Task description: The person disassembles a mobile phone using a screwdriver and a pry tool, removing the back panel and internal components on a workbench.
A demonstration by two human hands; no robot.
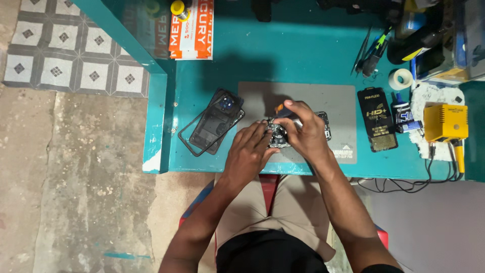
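An opened phone point(324, 125) lies on a grey work mat point(333, 98) on the teal table. My left hand point(247, 151) rests on the phone's left end and steadies it. My right hand point(303, 132) grips a small screwdriver with an orange handle point(279, 107), its tip down on the phone's inner parts. Both hands hide most of the phone. To the left of the mat lie the phone's dark back cover point(218, 119) and a thin black frame point(194, 139).
A black screen-protector packet point(378, 119) lies right of the mat. Further right are a small glue bottle point(402, 112), a tape roll point(402, 78), a yellow soldering station point(444, 121) with cables, and tweezers and pens point(371, 50). The table edge point(154, 126) drops to a concrete floor.
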